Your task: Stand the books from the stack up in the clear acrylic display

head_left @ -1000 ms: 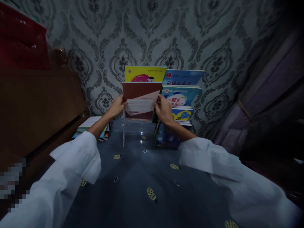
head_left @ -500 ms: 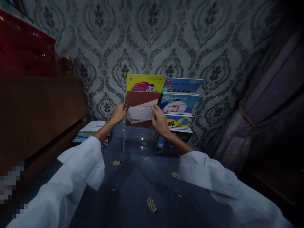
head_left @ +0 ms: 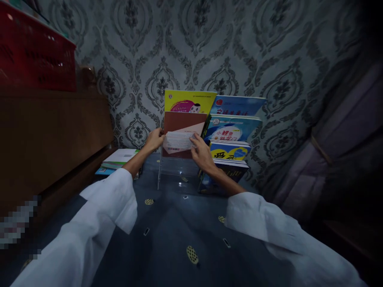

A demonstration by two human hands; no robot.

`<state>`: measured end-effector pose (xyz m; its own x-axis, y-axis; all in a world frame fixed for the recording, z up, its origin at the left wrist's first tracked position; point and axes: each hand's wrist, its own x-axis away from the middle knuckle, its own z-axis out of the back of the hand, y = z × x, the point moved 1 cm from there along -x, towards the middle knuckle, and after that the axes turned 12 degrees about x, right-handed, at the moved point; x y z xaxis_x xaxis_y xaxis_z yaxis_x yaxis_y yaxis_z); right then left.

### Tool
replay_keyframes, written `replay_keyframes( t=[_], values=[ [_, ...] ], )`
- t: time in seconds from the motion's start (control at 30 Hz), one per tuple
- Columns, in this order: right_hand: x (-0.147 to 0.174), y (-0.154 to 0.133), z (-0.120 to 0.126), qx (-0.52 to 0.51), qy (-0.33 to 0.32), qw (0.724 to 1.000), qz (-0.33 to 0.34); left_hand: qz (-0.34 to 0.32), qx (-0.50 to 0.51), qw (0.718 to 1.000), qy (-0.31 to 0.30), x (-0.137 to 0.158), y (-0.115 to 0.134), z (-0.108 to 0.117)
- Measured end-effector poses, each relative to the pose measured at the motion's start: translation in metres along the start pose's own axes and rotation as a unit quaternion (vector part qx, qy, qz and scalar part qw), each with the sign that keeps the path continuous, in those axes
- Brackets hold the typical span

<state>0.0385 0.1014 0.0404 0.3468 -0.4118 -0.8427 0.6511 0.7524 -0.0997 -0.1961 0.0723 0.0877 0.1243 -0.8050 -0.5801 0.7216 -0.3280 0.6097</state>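
A brown book (head_left: 184,120) with a pale diagonal band stands on a clear acrylic rack (head_left: 179,171), in front of a yellow book (head_left: 190,99). At its left edge is my left hand (head_left: 154,140), fingers closed on that edge. My right hand (head_left: 203,153) rests its slightly parted fingertips on the lower right of the brown cover, not wrapped round it. Right beside it, in tiers, stand a blue book (head_left: 241,104), a light-blue book (head_left: 236,126), a yellow-and-blue book (head_left: 231,151) and a dark book (head_left: 214,184).
Several books and papers (head_left: 118,158) lie stacked at the left, beside a brown wooden cabinet (head_left: 54,135). On the cabinet sits a red plastic basket (head_left: 38,56). A dark patterned cloth (head_left: 167,243) covers the surface. A tied curtain (head_left: 317,155) hangs at the right.
The view has shifted slightly, so the rack and books appear a little farther right and higher. My right fingers have spread slightly on the brown cover. My left hand stays at its left edge.
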Motion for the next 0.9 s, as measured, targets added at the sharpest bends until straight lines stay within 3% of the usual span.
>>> replay_keyframes(
  t=[0.43, 0.7, 0.83, 0.9],
  values=[
    [0.025, -0.019, 0.013, -0.028, -0.041, 0.999, -0.018, -0.037, 0.013, 0.999, -0.035, 0.005, -0.004, 0.001],
    [0.059, -0.043, 0.017, -0.059, -0.082, 0.995, -0.023, -0.027, 0.042, 0.995, -0.085, 0.014, -0.007, 0.018],
    [0.070, -0.050, 0.014, -0.070, -0.094, 0.993, -0.032, -0.017, 0.055, 0.994, -0.094, 0.019, -0.021, 0.030],
    [0.074, -0.053, 0.014, -0.076, -0.098, 0.992, -0.037, 0.003, -0.005, 0.996, -0.091, 0.026, -0.037, 0.038]
  ],
)
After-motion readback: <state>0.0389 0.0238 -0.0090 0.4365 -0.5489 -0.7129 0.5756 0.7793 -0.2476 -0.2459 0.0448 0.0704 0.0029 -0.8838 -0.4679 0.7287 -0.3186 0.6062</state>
